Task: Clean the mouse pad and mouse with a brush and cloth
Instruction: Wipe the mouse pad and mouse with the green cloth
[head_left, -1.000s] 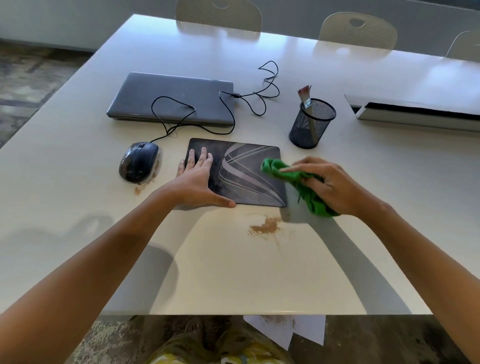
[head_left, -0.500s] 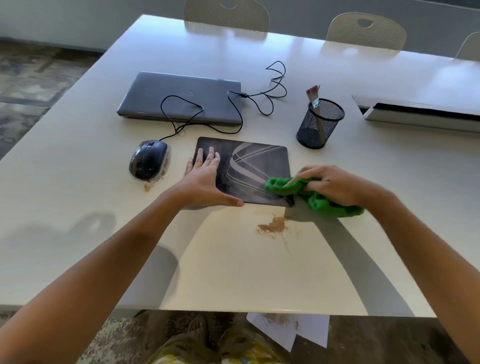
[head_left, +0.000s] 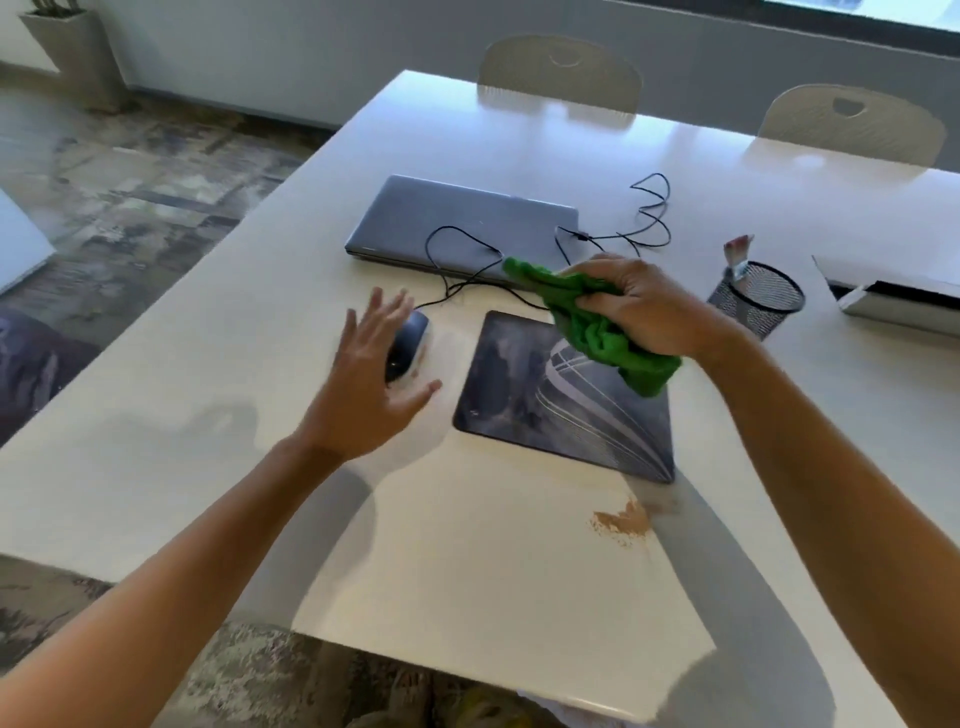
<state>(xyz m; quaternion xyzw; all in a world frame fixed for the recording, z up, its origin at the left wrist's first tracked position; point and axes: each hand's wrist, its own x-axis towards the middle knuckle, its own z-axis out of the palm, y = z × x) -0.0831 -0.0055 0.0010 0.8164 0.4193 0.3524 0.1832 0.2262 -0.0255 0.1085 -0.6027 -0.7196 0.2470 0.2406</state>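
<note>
Green microfibre cloth (head_left: 597, 325) is bunched in my right hand (head_left: 644, 306), fingers curled tight around it, held just above the far edge of the dark rectangular mouse pad with pale curved stripes (head_left: 550, 405). My left hand (head_left: 371, 384) is spread flat with fingers straight, holding nothing, hovering over the black wired computer mouse (head_left: 408, 345), which sits just left of the pad, toward the left edge of the white glossy table (head_left: 234, 415).

As I judge it, the pad is about finished: its surface looks free of grit, and a small heap of brown dust (head_left: 621, 519) lies on the table just off the pad's near right corner. The mouse has yet to be cleaned; I think I see a trace of brown dust beside it, though my hand hides most of it. That heap on the table is also left to clear. The flat paintbrush with pale bristles (head_left: 737, 254) stands in the black wire-mesh pen cup (head_left: 756, 301) near the right edge.

Count: one cloth, one pad, one mouse, one brush, one cup, one closed grey laptop (head_left: 457, 223) toward the far edge with the black mouse cable (head_left: 644, 218) looped over it, one white flat box (head_left: 893, 296) at the right edge, two pale chairs (head_left: 558, 73) behind the far edge
</note>
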